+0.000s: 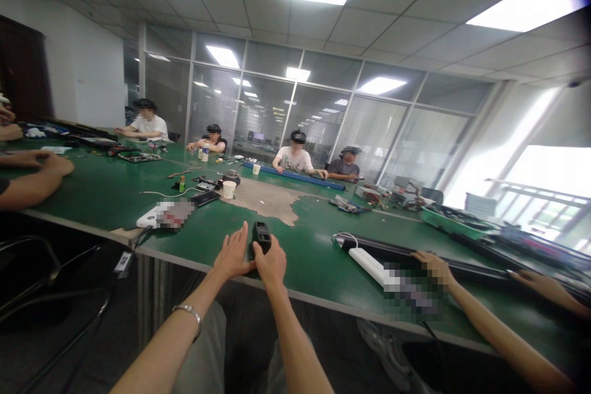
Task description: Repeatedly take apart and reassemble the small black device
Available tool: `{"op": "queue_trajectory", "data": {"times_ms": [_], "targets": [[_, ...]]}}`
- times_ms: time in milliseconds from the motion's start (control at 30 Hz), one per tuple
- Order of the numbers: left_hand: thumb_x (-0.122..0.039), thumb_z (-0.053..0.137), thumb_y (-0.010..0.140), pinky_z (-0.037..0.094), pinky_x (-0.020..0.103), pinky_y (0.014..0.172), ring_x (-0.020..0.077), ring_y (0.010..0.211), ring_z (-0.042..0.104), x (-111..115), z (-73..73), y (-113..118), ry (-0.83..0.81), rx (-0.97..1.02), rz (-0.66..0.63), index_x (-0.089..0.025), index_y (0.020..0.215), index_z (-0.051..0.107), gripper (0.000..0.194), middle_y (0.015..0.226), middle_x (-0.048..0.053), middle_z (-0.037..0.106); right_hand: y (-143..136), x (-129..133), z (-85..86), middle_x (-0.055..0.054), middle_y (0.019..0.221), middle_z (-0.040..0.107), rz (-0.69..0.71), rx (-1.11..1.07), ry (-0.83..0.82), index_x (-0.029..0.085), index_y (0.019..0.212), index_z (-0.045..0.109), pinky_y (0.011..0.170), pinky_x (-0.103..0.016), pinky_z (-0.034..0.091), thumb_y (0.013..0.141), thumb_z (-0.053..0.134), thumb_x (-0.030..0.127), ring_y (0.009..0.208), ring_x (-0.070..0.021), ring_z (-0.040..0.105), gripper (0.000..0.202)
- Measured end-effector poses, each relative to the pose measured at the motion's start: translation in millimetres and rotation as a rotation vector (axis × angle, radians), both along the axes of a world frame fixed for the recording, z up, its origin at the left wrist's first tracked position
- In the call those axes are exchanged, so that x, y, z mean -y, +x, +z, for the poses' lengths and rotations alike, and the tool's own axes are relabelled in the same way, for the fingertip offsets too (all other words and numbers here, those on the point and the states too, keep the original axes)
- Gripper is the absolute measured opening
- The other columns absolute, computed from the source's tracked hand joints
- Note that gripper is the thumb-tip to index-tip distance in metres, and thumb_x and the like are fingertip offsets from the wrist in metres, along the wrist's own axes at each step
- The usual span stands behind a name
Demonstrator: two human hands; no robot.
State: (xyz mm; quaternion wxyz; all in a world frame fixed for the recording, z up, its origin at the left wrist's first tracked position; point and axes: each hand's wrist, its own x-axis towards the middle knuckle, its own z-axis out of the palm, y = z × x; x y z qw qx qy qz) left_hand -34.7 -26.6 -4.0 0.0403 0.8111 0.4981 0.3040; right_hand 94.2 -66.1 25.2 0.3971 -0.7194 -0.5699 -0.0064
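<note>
A small black device with square recesses on its face stands near the front edge of the green table. My right hand grips its lower part, thumb on the near side. Just left of the device, my left hand is open, fingers stretched forward and apart, its thumb reaching toward my right hand. A metal bracelet circles my left wrist.
Left of my hands lie a white power bank with a cable and a paper cup. A white bar and long black parts lie right, near another person's hands. People sit across the table behind a blue bar.
</note>
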Motion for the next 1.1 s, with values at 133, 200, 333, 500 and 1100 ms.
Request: {"op": "queue_trajectory", "data": {"times_ms": [133, 200, 333, 500, 1100], "targets": [[-0.064, 0.056, 0.077, 0.018, 0.052, 0.112, 0.0337, 0.141, 0.023, 0, 0.2, 0, -0.004, -0.025, 0.001, -0.014, 0.149, -0.015, 0.113, 0.153, 0.019, 0.025, 15, -2, 2.1, -0.016, 0.104, 0.068, -0.059, -0.088, 0.107, 0.012, 0.131, 0.05, 0.081, -0.031, 0.044, 0.086, 0.05, 0.05, 0.099, -0.0262, 0.064, 0.059], [-0.065, 0.057, 0.075, 0.018, 0.051, 0.112, 0.0339, 0.141, 0.022, 0, 0.5, 0, -0.016, -0.032, 0.007, -0.015, 0.149, -0.015, 0.115, 0.153, 0.019, 0.025, 24, -2, -1.3, -0.017, 0.103, 0.068, -0.094, -0.107, 0.102, 0.011, 0.131, 0.051, 0.08, -0.031, 0.044, 0.087, 0.049, 0.051, 0.097, -0.0267, 0.064, 0.06], [-0.065, 0.059, 0.074, 0.017, 0.051, 0.112, 0.0339, 0.141, 0.023, -2, 0.3, 1, -0.017, -0.035, 0.009, -0.015, 0.149, -0.015, 0.117, 0.153, 0.019, 0.027, 35, -1, -9.3, -0.018, 0.101, 0.068, -0.141, -0.101, 0.076, 0.011, 0.129, 0.053, 0.079, -0.033, 0.044, 0.088, 0.046, 0.053, 0.095, -0.0284, 0.064, 0.059], [-0.062, 0.057, 0.077, 0.017, 0.05, 0.112, 0.0338, 0.141, 0.022, -1, 0.2, 1, -0.02, -0.031, 0.01, -0.014, 0.149, -0.015, 0.113, 0.153, 0.019, 0.026, 39, -1, -16.0, -0.017, 0.099, 0.067, -0.188, 0.013, 0.02, 0.011, 0.131, 0.05, 0.08, -0.034, 0.043, 0.089, 0.046, 0.049, 0.094, -0.0286, 0.064, 0.057], [-0.059, 0.056, 0.078, 0.016, 0.05, 0.113, 0.033, 0.141, 0.022, -1, 1.6, 0, -0.028, -0.047, 0.021, -0.014, 0.148, -0.018, 0.112, 0.154, 0.018, 0.025, 44, -6, -18.7, -0.017, 0.111, 0.067, -0.095, -0.056, 0.018, 0.01, 0.131, 0.05, 0.085, -0.033, 0.043, 0.085, 0.053, 0.042, 0.102, -0.027, 0.063, 0.056]]}}
